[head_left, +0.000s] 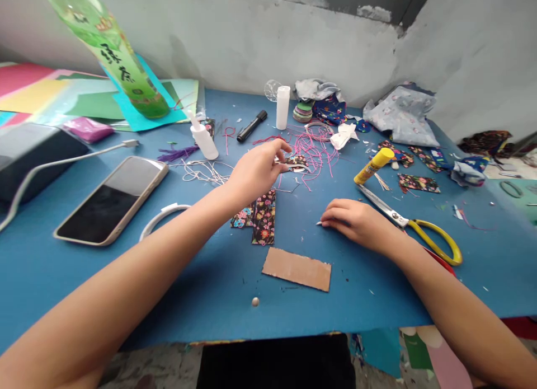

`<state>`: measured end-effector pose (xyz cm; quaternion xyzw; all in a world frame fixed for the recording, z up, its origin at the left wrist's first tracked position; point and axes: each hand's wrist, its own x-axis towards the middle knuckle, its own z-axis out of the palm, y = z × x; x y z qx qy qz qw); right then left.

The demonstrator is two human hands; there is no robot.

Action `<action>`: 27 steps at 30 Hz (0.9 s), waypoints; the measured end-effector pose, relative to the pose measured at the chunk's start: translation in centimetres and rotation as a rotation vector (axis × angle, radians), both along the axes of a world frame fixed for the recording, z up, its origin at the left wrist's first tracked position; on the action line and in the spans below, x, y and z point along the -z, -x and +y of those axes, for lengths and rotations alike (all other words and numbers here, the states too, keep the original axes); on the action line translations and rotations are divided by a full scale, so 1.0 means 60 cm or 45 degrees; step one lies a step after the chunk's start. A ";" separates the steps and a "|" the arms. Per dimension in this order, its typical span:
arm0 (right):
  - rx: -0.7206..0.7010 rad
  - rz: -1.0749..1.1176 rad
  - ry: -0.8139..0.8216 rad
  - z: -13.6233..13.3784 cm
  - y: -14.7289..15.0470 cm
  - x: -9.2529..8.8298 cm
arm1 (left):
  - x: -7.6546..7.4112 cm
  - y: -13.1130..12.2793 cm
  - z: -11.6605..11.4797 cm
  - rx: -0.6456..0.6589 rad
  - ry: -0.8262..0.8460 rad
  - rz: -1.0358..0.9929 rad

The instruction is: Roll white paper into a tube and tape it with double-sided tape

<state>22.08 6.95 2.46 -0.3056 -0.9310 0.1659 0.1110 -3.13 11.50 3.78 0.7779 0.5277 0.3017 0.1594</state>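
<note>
My left hand [260,166] reaches over the middle of the table with thumb and fingers curved and a gap between them. Beside its fingertips are a floral fabric scrap [297,162] with a pale curved edge and tangled pink threads [312,148]. My right hand [356,221] rests on the tabletop, its fingers closed on a small white piece [319,223]; only the tip shows. Between the hands lie dark floral fabric strips [264,218] and a brown cardboard rectangle [297,268]. A small round bead [255,301] sits nearer the front edge.
Yellow-handled scissors [394,214] and a yellow glue stick [375,165] are beside my right hand. A phone [111,201], white glue bottle [204,141] and green tea bottle [121,70] stand or lie leftward. A black marker [252,126] lies behind.
</note>
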 end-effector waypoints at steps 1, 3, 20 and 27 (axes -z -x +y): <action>-0.030 -0.002 0.003 0.000 0.000 0.000 | 0.002 0.001 0.001 0.023 -0.045 0.020; -0.068 0.000 -0.003 0.000 -0.002 -0.001 | 0.006 0.001 0.001 0.071 -0.098 0.069; 0.188 -0.037 0.098 -0.034 0.006 -0.025 | 0.011 -0.039 -0.031 0.293 -0.076 0.259; 0.289 -0.108 0.107 -0.045 0.016 -0.027 | 0.019 -0.042 -0.031 0.329 -0.089 0.293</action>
